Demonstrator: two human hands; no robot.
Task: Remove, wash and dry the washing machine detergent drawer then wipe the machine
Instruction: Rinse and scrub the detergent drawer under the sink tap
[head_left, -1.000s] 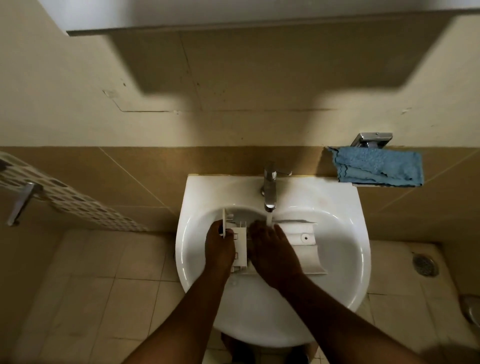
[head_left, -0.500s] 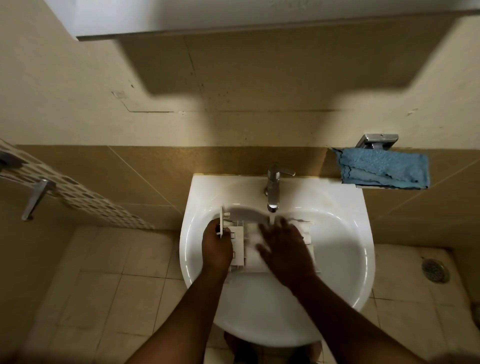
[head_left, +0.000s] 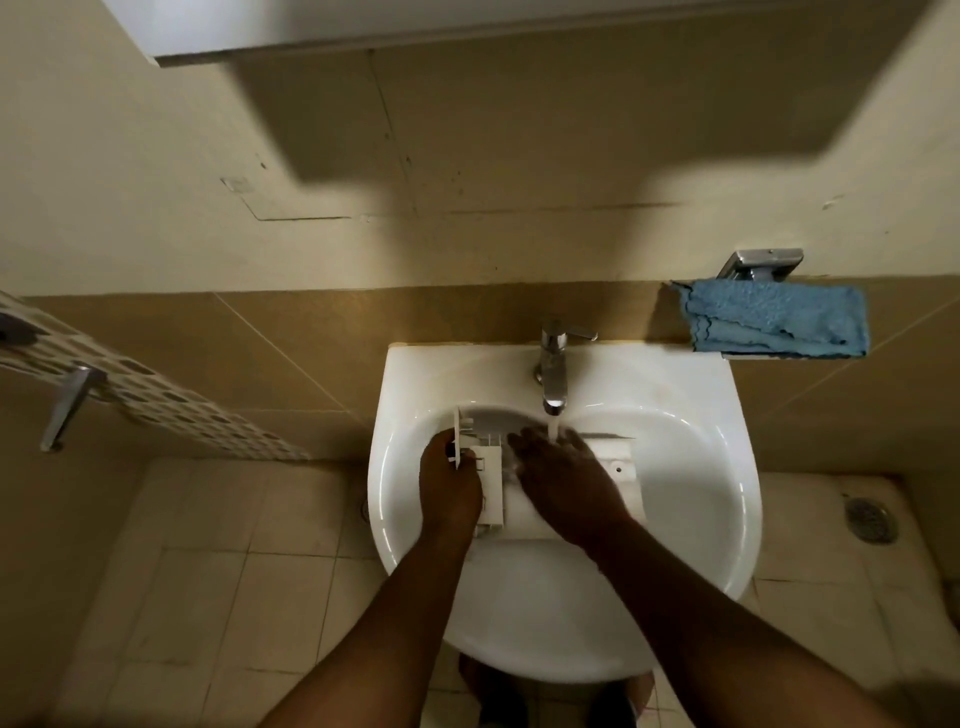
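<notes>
The white plastic detergent drawer (head_left: 493, 483) lies across the bowl of the white sink (head_left: 675, 509), under water running from the chrome tap (head_left: 554, 369). My left hand (head_left: 449, 486) grips the drawer's left end by its upright front panel. My right hand (head_left: 569, 480) lies flat on top of the drawer with straight, spread fingers, and the stream falls on its fingers. The right part of the drawer (head_left: 621, 467) shows past that hand; its middle is hidden under it.
A folded blue cloth (head_left: 774, 325) hangs on a chrome holder (head_left: 761, 262) on the wall right of the sink. A patterned towel (head_left: 156, 405) hangs on a rail at left. A floor drain (head_left: 870, 519) sits in the tiled floor at right.
My right hand slid back and forth over the drawer top under the stream. My left hand kept its grip on the left end. The camera view shifted slightly.
</notes>
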